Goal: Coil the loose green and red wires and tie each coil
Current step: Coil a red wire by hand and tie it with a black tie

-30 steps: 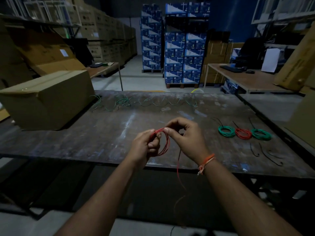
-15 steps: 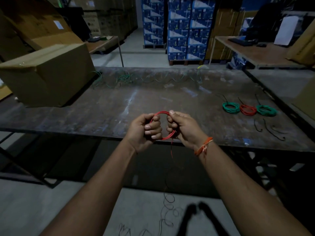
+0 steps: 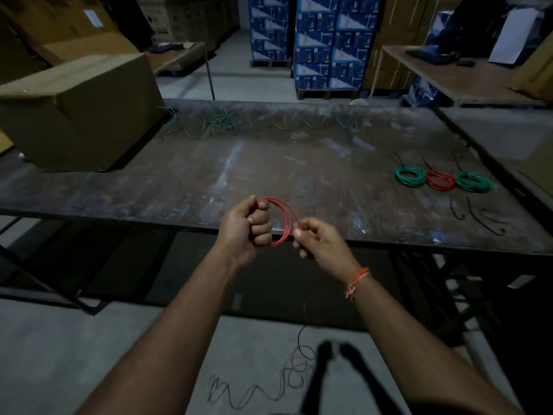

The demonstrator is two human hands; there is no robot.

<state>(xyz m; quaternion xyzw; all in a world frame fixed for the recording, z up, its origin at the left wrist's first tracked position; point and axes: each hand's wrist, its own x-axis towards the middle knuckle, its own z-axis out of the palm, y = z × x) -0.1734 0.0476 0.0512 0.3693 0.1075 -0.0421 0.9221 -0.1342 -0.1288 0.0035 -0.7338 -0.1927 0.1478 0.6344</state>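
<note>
The left hand (image 3: 250, 224) grips the red coil (image 3: 282, 220) at the table's (image 3: 179, 181) near edge; the right hand (image 3: 314, 239) pinches its strand. The tail, seemingly trailing on the floor, could snag and spring the loops

Worn table (image 3: 209, 181), box (image 3: 80, 115), coils (image 3: 440, 179) (tied)

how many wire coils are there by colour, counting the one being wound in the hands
Green coils: 2, one left of and one right of the tied red coil on the table
Red coils: 2, the tied red coil and the coil in the hands, held by the left hand and the right hand
Total: 4
</note>
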